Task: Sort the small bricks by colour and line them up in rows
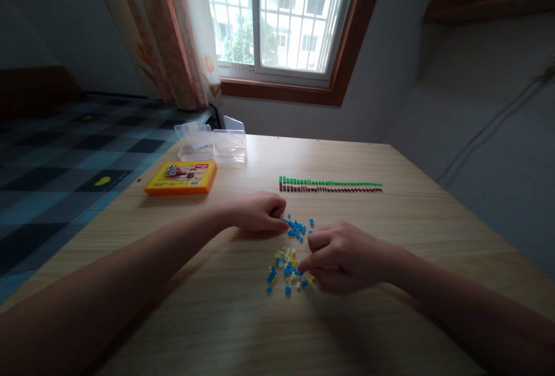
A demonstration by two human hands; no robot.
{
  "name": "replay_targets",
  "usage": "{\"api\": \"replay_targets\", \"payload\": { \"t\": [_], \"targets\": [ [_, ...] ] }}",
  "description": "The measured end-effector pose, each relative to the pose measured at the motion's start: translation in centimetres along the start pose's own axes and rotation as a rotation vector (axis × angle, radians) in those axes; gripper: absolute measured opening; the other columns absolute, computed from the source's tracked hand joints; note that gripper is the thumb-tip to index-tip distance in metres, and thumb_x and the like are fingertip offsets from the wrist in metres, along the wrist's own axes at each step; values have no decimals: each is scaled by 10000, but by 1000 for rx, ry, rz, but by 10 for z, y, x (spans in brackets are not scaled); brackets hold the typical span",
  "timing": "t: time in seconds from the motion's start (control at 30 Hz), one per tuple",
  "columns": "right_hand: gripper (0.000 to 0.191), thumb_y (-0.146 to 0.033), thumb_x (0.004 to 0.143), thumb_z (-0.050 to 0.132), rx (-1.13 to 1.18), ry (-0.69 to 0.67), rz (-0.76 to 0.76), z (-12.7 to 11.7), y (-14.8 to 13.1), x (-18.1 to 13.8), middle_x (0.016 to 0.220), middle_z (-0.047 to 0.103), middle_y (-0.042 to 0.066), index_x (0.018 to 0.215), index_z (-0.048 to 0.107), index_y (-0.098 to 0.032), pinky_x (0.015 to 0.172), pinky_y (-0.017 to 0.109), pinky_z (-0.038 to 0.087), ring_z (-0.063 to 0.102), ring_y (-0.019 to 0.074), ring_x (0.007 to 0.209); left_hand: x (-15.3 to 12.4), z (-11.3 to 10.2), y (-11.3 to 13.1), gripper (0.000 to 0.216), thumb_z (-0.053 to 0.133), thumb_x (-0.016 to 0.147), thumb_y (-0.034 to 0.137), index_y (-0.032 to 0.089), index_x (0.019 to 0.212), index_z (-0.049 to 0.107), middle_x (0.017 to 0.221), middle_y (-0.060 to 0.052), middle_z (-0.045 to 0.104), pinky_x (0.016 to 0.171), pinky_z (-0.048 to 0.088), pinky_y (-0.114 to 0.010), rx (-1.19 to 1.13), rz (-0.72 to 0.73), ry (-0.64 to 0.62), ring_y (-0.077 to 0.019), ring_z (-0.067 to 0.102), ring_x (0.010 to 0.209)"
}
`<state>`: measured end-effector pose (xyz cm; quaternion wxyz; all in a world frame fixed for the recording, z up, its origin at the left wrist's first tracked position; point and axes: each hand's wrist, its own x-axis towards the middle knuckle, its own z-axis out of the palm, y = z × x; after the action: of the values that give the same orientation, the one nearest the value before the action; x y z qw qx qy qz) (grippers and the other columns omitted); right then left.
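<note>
"Where are our hands?"

"Our left hand (261, 212) is at the near-left edge of the blue brick pile (297, 228), its fingers curled in and thumb and forefinger low at the bricks. We can't tell whether it pinches one. Our right hand (342, 257) has its forefinger stretched to the mixed brick heap (288, 270) and the other fingers folded; we see nothing gripped, though the palm is hidden, so we can't be sure."

"And why two clusters between them?"

"By the look of it, they keep colours apart. The one by our left fingertips is all blue; the one at our right forefinger mixes blue, yellow and cream. Working with one hand at each seems to keep both within easy reach."

"What about the rows?"

"Beyond both hands run a green brick row (329, 183) and, just on our side of it, a brown brick row (329, 190). Larger pieces sit at the left end, so we judge them ordered by size as well as colour."

"Any containers?"

"Beyond our left hand lies a yellow-orange printed box (182, 178), flat and apparently shut, its contents hidden. Farther off stand two clear plastic boxes (229, 154), lids seemingly raised; we make out no bricks inside, though glare blurs them."
</note>
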<state>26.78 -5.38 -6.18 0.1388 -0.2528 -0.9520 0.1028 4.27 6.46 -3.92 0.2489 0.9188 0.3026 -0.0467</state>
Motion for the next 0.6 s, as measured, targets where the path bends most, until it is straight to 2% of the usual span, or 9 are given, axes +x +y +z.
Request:
{"api": "replay_targets", "payload": {
  "t": [0.13,0.37,0.5,0.6],
  "targets": [
    [286,-215,879,525,-3,-8,24,2,1,0,732,545,-12,1058,744,-254,567,263,305,422,106,581,0,0,0,354,621,819,468,201,682,432,676,29,483,552,264,-280,10,1,-7,-128,395,631],
    [300,-268,968,481,-80,35,31,4,2,1,761,593,13,1155,716,-253,563,259,299,455,113,604,0,0,0,344,617,821,460,200,685,437,678,29,487,553,256,-281,14,-4,-6,-127,399,634],
    [304,-240,950,500,-5,66,34,3,1,1,747,590,4,1156,723,-253,557,254,315,455,102,578,0,1,-1,354,613,815,484,200,691,442,684,28,492,553,259,-279,2,0,-5,-130,405,635],
    [309,-235,924,521,55,33,15,3,0,2,737,589,0,1154,727,-256,564,251,328,465,105,584,1,2,-3,355,615,812,484,200,691,441,685,27,497,554,261,-278,-1,4,-1,-132,411,636]
  ]
}}
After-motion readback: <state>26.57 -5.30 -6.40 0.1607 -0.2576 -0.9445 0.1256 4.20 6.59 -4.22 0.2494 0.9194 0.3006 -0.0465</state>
